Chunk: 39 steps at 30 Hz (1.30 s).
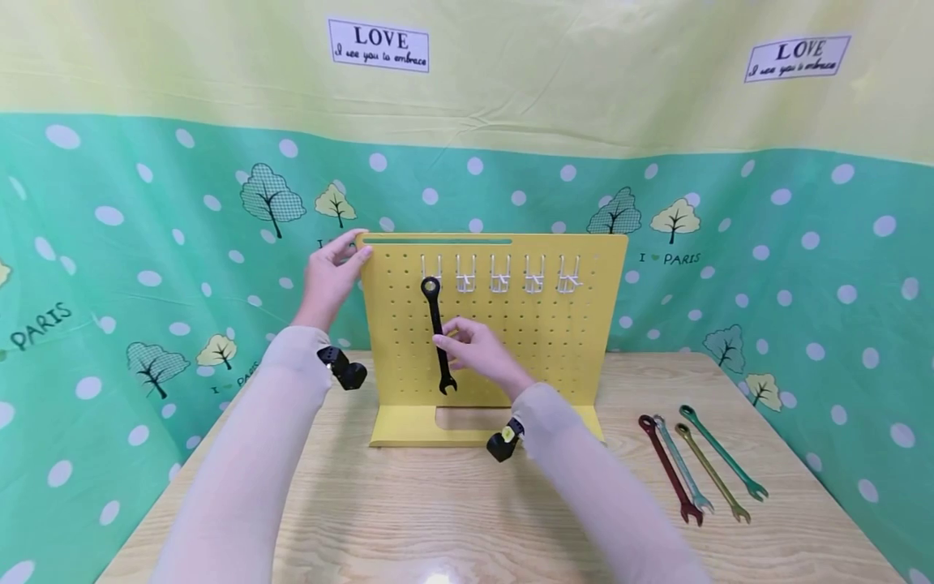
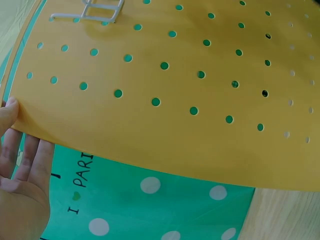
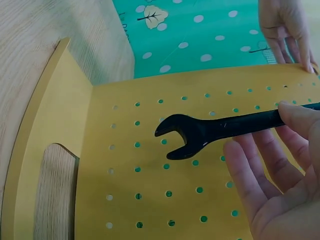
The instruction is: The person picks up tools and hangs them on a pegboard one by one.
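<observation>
A yellow pegboard stands upright on its foot, with several white wire hooks in a row near its top. My left hand pinches its upper left corner, thumb on the front face and fingers behind, as the left wrist view shows. In front of the board, my right hand holds a black combination wrench between thumb and fingers. The wrench is nearly vertical, ring end up and overlapping the leftmost hook in the head view. Its open-ended jaw points down, seen close in the right wrist view.
On the wooden table at the right lie a dark red wrench, a silver wrench, a gold wrench and a green wrench. A patterned green and yellow curtain hangs behind and along both sides.
</observation>
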Available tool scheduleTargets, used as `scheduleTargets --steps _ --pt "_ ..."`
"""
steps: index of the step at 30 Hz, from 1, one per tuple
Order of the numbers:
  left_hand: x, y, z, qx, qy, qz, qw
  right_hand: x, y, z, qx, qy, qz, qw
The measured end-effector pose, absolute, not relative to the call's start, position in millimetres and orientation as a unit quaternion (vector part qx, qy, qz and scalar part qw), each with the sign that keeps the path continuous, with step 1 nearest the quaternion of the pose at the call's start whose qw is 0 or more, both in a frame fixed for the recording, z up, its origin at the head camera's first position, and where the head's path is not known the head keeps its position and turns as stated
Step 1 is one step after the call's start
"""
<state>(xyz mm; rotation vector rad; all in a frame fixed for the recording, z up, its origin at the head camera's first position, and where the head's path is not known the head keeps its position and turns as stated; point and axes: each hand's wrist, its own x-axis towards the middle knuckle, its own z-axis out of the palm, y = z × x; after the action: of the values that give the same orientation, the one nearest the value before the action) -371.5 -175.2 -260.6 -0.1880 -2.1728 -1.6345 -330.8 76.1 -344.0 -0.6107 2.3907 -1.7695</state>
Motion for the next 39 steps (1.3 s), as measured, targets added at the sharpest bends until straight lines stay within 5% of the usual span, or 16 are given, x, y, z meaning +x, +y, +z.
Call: scheduleTargets --steps 19,39 --pt "-370 -177 -259 -0.075 -0.782 -0.584 0.204 -337 64 -347 -0.154 0.768 -0.616 0.078" --pt "-370 -176 -259 -0.075 -0.787 -0.576 0.210 -320 89 -344 -0.201 0.808 -0.550 0.056"
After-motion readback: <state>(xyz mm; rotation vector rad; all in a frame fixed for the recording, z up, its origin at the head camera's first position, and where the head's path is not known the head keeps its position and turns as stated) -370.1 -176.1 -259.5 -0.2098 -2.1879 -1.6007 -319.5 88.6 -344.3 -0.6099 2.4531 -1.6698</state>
